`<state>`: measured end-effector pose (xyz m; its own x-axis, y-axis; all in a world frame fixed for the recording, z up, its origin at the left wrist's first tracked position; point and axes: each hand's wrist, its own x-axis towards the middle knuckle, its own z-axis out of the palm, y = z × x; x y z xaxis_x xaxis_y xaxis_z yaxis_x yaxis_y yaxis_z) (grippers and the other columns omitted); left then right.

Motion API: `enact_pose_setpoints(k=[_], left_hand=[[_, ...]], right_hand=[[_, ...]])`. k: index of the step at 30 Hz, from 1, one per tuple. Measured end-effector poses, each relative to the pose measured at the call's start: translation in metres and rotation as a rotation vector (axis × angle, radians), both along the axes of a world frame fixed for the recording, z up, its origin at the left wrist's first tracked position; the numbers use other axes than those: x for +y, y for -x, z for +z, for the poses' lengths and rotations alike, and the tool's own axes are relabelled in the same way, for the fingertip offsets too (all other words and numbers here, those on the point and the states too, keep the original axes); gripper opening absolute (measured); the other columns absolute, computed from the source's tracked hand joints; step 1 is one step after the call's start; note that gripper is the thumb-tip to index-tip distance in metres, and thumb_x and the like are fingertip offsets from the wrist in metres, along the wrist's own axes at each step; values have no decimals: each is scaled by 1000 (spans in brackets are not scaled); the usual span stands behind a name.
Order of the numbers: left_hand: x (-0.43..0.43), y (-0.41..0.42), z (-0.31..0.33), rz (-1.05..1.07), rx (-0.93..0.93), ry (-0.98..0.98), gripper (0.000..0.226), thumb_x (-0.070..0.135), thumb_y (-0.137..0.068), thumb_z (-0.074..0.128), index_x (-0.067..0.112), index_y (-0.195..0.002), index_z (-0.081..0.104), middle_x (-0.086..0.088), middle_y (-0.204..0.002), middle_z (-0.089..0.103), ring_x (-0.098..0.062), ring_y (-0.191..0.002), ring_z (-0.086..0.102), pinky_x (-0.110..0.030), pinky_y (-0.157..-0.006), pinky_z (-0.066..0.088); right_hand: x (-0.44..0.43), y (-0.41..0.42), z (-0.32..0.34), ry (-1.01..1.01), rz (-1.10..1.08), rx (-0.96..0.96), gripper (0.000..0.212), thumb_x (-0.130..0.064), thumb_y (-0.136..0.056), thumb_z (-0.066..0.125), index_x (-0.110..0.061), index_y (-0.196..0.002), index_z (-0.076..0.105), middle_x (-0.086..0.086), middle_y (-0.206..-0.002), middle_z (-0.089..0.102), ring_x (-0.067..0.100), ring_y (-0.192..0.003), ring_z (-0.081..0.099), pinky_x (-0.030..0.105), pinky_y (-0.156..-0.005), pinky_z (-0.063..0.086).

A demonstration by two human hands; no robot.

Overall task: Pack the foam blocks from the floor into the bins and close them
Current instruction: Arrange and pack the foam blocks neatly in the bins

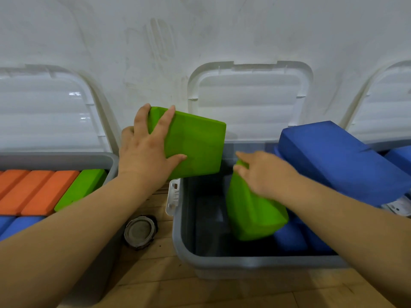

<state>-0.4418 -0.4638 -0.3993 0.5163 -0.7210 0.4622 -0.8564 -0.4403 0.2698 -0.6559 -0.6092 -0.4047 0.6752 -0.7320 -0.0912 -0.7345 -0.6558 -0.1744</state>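
Note:
My left hand (145, 144) grips a green foam block (195, 145) above the left rim of the middle grey bin (244, 262). My right hand (264, 172) holds the top of a second green block (251, 216), which stands tilted inside that bin. Blue blocks (291, 238) lie at the bin's bottom right. A large blue block (342, 161) leans across its right rim. The bin's white lid (249, 98) stands open against the wall.
The left grey bin (106, 161) holds orange blocks (40, 192), one green block (82, 187) and blue ones, its lid open. A third open bin with blue blocks (400, 156) sits far right. A round metal floor fitting (140, 232) lies on the wooden floor between bins.

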Motion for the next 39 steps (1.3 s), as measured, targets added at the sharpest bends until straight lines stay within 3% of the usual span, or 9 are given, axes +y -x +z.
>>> enact_pose_setpoints(k=[4, 9, 15, 20, 25, 28, 31, 35, 39], left_hand=[[1, 2, -2, -28, -32, 23, 115, 58, -76, 79, 45, -157, 0, -1, -164, 6, -43, -134, 32, -58, -109, 37], [3, 0, -6, -42, -34, 38, 121, 58, -73, 82, 42, -157, -5, -2, -164, 7, -41, -136, 31, -55, -112, 35], [5, -1, -9, -93, 118, 93, 120, 55, -76, 80, 53, -152, -12, -15, -163, 12, -40, -146, 24, -53, -118, 27], [3, -7, -3, -135, 285, 95, 96, 55, -87, 65, 60, -150, -7, -14, -147, 31, -37, -133, 41, -54, -113, 38], [-4, 8, 10, -140, 388, -28, 78, 65, -91, 55, 64, -148, 2, -6, -129, 30, -38, -117, 49, -53, -106, 43], [-14, 26, 4, -125, 387, -193, 72, 69, -93, 45, 60, -151, 4, -11, -134, 31, -43, -120, 48, -54, -108, 41], [-24, 44, -11, -106, 367, -353, 72, 68, -95, 42, 53, -156, 6, -19, -143, 29, -49, -125, 46, -50, -112, 37], [-34, 62, -46, -108, 373, -549, 78, 71, -94, 38, 44, -159, 5, -27, -153, 21, -50, -136, 38, -49, -117, 31], [-42, 86, -69, -133, 361, -678, 76, 70, -97, 31, 34, -159, 8, -26, -154, 16, -50, -137, 35, -52, -116, 30]], right_hand=[[16, 4, -58, -85, -1, 206, 53, -50, -107, 30, -28, -156, 33, 12, -139, 53, 36, -120, 53, 41, -91, 45], [11, 4, -81, -26, 17, 406, 63, -62, -102, 18, -41, -160, 7, 6, -153, 38, 35, -136, 28, 50, -105, 33], [14, 13, -89, -19, -2, 327, 71, -72, -97, 20, -43, -159, -1, 4, -163, 20, 34, -144, 19, 51, -110, 31], [11, 23, -91, -28, -27, 195, 82, -75, -94, 30, -39, -159, -4, 4, -165, 17, 32, -146, 24, 48, -113, 33], [9, 28, -93, -90, 0, 143, 85, -70, -94, 41, -35, -160, 1, 3, -164, 21, 30, -146, 24, 46, -115, 32], [6, 28, -87, -187, 20, 121, 87, -63, -94, 51, -35, -161, 2, 4, -164, 20, 31, -148, 22, 44, -118, 28], [4, 30, -70, -233, 70, 238, 90, -55, -94, 57, -32, -161, 2, 7, -163, 20, 34, -146, 26, 42, -114, 34], [2, 30, -30, 71, 165, 313, 56, -43, -91, 55, -27, -143, 42, 8, -131, 53, 34, -118, 53, 43, -90, 50], [-1, 32, -5, 349, 197, 276, 33, -35, -92, 54, -23, -123, 56, 4, -110, 55, 28, -101, 53, 36, -71, 41]])
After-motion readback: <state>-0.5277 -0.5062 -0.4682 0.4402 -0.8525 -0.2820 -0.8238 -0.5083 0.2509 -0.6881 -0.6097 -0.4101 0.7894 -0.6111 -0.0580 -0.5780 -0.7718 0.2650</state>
